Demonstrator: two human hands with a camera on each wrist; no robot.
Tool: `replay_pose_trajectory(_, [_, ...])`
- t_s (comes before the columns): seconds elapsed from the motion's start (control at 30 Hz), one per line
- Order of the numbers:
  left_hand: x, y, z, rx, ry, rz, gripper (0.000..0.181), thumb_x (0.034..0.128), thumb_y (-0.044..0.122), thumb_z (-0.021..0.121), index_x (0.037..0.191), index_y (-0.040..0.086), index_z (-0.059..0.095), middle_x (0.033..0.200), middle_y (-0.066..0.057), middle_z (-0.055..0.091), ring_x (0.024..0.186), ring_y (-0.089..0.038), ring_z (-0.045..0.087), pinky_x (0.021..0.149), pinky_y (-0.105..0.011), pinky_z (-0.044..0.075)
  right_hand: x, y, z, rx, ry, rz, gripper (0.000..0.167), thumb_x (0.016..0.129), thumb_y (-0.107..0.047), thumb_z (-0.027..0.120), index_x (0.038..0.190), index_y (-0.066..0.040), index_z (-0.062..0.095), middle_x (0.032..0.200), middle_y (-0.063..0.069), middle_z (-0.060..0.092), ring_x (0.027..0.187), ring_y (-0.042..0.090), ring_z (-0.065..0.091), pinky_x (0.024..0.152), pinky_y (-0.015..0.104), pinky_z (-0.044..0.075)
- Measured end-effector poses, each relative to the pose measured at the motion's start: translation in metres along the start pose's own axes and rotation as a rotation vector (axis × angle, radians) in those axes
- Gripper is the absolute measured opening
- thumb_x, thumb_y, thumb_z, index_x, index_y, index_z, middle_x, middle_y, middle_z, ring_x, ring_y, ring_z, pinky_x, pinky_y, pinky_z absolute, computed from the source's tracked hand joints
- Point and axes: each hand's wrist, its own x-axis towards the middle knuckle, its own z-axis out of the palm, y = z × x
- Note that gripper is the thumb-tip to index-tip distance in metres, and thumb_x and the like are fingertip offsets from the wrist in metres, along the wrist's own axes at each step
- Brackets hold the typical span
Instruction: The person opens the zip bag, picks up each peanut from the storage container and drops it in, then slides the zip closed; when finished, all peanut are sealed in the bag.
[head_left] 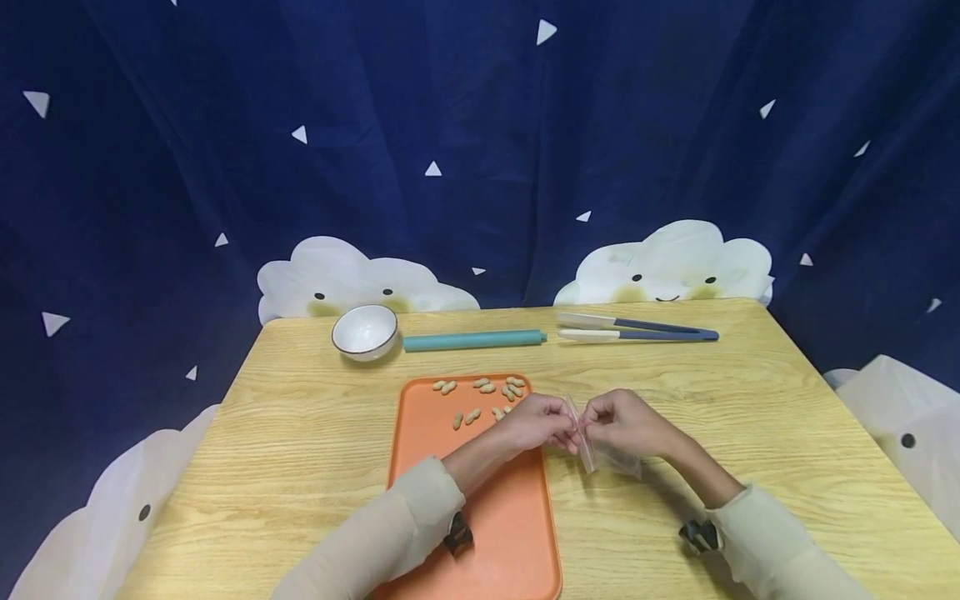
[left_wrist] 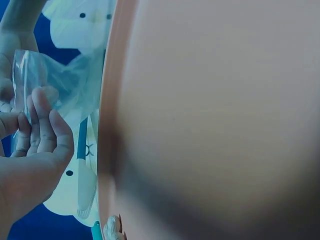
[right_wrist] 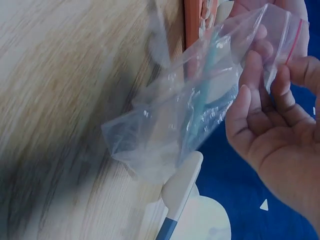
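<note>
Both hands meet at a clear zip-lock bag [right_wrist: 170, 115] with a red line along its top edge, held above the table just right of the orange tray [head_left: 517, 517]. My left hand [head_left: 542, 421] pinches the bag's top from the left side. Facing it, my right hand [head_left: 626, 422] pinches the same edge between thumb and index finger. The rest of the bag hangs toward the right and looks see-through with nothing inside. Several peanuts [head_left: 472, 415] lie at the tray's far end; the left forearm passes over the tray.
At the back of the wooden table [head_left: 300, 467] stand a white bowl [head_left: 365, 331] with a dark rim, a teal stick [head_left: 474, 340] and blue-and-white tongs [head_left: 645, 332]. Behind the table hangs a dark blue curtain [head_left: 480, 125] with white triangles and clouds.
</note>
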Motion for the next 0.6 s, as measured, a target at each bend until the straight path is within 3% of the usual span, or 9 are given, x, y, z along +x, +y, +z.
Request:
replay_pose_trajectory(0.2, [-0.002, -0.001, -0.001, 0.003, 0.068, 0.006, 0.013, 0.0881, 0.003, 0.054, 0.076, 0.003, 0.06, 0.081, -0.011, 0.073, 0.071, -0.011, 0.068, 0.075, -0.036, 0.057, 0.0, 0.001, 0.002, -0.056, 0.087, 0.045, 0.01, 0.078, -0.004, 0.061, 0.069, -0.008, 0.062, 0.062, 0.002, 0.058, 0.051, 0.001, 0.042, 0.048, 0.018, 0.037])
replay_pose_trajectory(0.3, [-0.003, 0.0, 0.001, -0.042, 0.121, 0.045, 0.001, 0.0846, 0.0, 0.059, 0.083, 0.0, 0.059, 0.079, -0.017, 0.072, 0.068, -0.013, 0.069, 0.073, -0.038, 0.058, 0.001, -0.002, 0.003, -0.044, 0.116, 0.069, 0.008, 0.077, -0.002, 0.062, 0.074, -0.007, 0.057, 0.061, -0.003, 0.056, 0.052, 0.003, 0.044, 0.048, 0.018, 0.038])
replay_pose_trajectory(0.37, [-0.003, 0.0, 0.002, -0.07, 0.152, 0.071, 0.007, 0.083, -0.003, 0.06, 0.088, 0.0, 0.055, 0.077, -0.019, 0.071, 0.066, -0.014, 0.069, 0.073, -0.04, 0.058, 0.001, -0.005, 0.003, -0.025, 0.128, 0.083, 0.011, 0.076, -0.001, 0.063, 0.079, -0.006, 0.054, 0.06, -0.003, 0.054, 0.051, 0.003, 0.045, 0.047, 0.017, 0.037])
replay_pose_trajectory(0.47, [-0.004, 0.001, 0.004, -0.063, 0.186, 0.095, 0.014, 0.0828, -0.004, 0.059, 0.09, 0.003, 0.048, 0.072, -0.019, 0.069, 0.064, -0.022, 0.069, 0.069, -0.041, 0.057, 0.002, -0.007, 0.003, -0.003, 0.137, 0.102, 0.014, 0.076, 0.002, 0.06, 0.085, -0.006, 0.052, 0.056, -0.002, 0.055, 0.046, 0.003, 0.043, 0.043, 0.017, 0.032])
replay_pose_trajectory(0.6, [-0.006, 0.003, 0.005, 0.021, 0.201, 0.124, 0.014, 0.0838, -0.004, 0.055, 0.088, 0.008, 0.047, 0.066, -0.019, 0.066, 0.068, -0.038, 0.068, 0.059, -0.035, 0.054, 0.002, -0.009, 0.003, -0.064, 0.16, 0.07, 0.016, 0.076, 0.006, 0.055, 0.084, -0.007, 0.059, 0.059, -0.001, 0.06, 0.048, 0.002, 0.049, 0.044, 0.018, 0.037])
